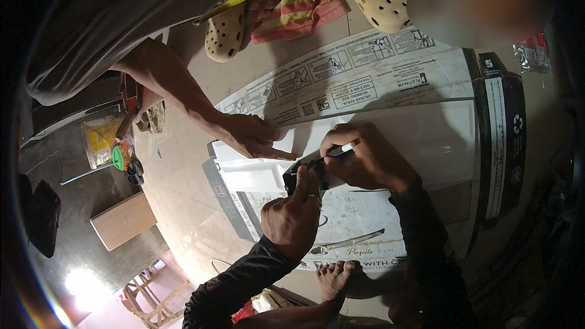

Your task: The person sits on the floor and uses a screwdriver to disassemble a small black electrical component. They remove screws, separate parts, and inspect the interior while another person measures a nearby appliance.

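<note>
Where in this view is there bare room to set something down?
On the white panel, between the right hand and the far-right dark flap; and on the floor between the cardboard and the wooden board. It is crowded around the black tool, where the left hand and co-worker's hand gather.

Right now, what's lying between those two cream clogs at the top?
A red-and-yellow striped cloth lies between the left clog and the right clog, as the head view shows.
</note>
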Available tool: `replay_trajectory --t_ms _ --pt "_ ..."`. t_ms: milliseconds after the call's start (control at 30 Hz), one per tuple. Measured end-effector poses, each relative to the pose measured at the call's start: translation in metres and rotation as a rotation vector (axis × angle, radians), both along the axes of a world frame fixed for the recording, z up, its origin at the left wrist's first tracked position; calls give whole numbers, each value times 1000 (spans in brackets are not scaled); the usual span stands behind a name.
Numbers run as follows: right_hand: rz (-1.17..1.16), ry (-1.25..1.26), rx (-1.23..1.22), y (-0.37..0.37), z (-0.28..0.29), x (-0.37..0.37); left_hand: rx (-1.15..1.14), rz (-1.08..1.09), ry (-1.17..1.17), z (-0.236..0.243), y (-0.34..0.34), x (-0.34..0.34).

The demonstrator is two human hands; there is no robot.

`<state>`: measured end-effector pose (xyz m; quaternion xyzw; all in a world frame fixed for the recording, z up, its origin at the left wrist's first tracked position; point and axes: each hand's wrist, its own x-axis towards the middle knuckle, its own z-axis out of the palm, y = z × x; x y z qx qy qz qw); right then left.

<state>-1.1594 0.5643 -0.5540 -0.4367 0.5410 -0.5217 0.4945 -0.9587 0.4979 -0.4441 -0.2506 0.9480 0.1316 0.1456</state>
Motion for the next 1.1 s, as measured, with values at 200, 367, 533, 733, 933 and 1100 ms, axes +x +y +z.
replay_trajectory --t_ms 200,367,533,733,933,1100 --pt "-24 -11 -4 -1 2 0 -7 6 0 -1 0 0" --pt "-11 19 -35 -1 2 -2 -6 15 -15 -1 1 -1" --pt "-72 -17 -33 0 3 2 -5 27 -8 -2 1 0" --pt "-43 52 -28 -1 4 1 -25 -6 -40 -1 1 0" --pt "-76 76 -15 -1 8 1 -37 -7 -57 -1 2 -2" --pt "-121 90 -61 -2 6 0 -9 -23 -20 -3 0 0"
